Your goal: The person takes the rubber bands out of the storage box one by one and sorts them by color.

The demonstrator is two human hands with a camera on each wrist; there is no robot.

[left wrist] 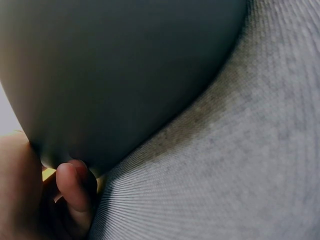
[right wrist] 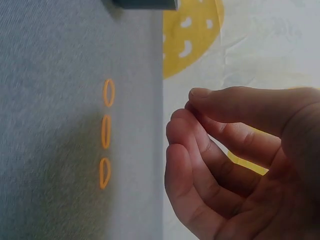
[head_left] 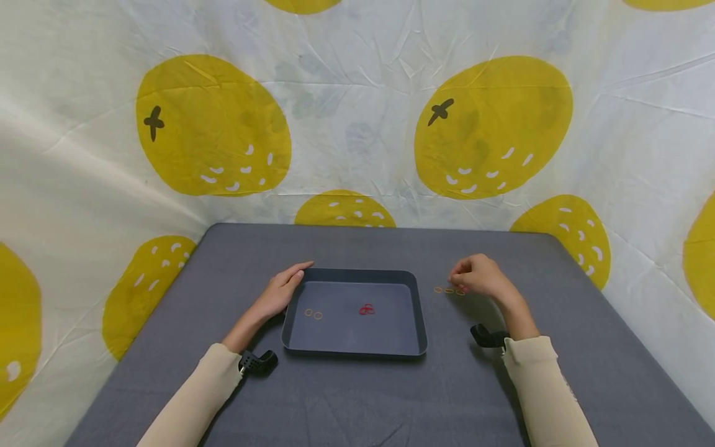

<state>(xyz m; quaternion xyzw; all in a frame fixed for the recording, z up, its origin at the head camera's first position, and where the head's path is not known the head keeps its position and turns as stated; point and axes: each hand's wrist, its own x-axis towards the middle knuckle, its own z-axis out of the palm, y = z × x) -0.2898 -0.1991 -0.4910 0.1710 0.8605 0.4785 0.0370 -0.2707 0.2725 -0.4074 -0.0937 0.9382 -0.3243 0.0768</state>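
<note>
A dark grey tray (head_left: pixel 357 355) lies on the table, and my left hand (head_left: pixel 277 293) grips its left rim near the far corner. A curled finger (left wrist: pixel 72 187) shows against the tray's outer wall in the left wrist view. Two orange rubber bands (head_left: pixel 318 315) sit in the tray's left part, with a small cluster of red rubber bands (head_left: pixel 366 309) right of its middle. Right of the tray, my right hand (head_left: pixel 481 276) hovers over three orange rubber bands (right wrist: pixel 106 132) in a row. Its fingers are loosely bent, thumb tip near the index fingertip; nothing shows between them.
A grey cloth covers the table (head_left: pixel 346 397). Behind and beside it hangs a white curtain (head_left: pixel 352 136) with yellow fruit prints. A black wrist camera (head_left: pixel 259 362) sits on the left wrist, another (head_left: pixel 487 336) on the right.
</note>
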